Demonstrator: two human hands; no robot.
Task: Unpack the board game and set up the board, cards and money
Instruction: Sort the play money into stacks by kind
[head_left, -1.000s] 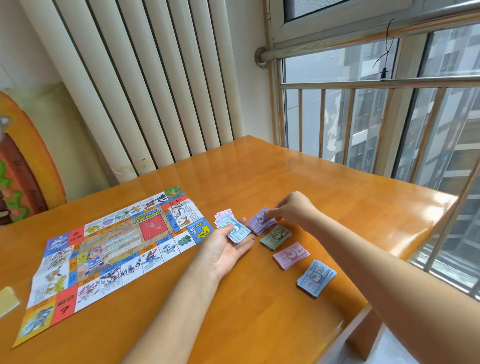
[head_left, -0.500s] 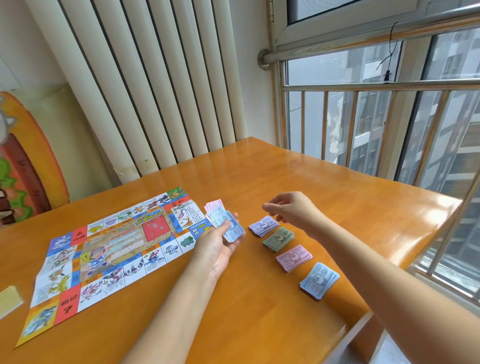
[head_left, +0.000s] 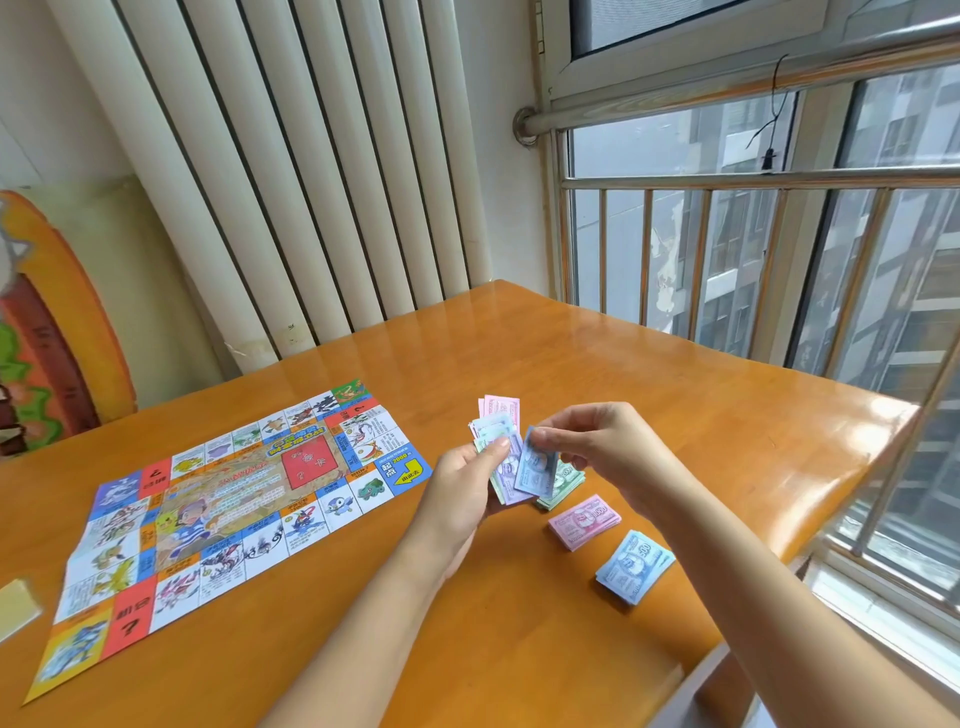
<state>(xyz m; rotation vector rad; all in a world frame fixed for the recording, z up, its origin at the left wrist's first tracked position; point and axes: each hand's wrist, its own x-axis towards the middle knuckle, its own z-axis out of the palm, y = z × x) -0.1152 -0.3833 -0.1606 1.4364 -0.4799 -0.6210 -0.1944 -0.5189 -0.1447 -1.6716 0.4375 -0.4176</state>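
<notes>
Lying at the far left edge of the worktop (head_left: 519, 353) is a pale card (head_left: 15, 605), and next to it the game board (head_left: 234, 519) is spread flat. To its right I see the left hand (head_left: 462, 483), its grip curled round a fanned bundle of mixed notes (head_left: 496, 426), while the right hand (head_left: 608, 452) pinches a blue note (head_left: 535, 467) overlapping that bundle. Further right sit three sorted piles: a green stack (head_left: 569, 480), partly hidden, then a pink stack (head_left: 584, 522) and a blue stack (head_left: 634, 566).

Far table (head_left: 597, 353) bare — open reach; board (head_left: 234, 499) covers left, 3 money stacks (head_left: 584, 521) line near-right edge.
</notes>
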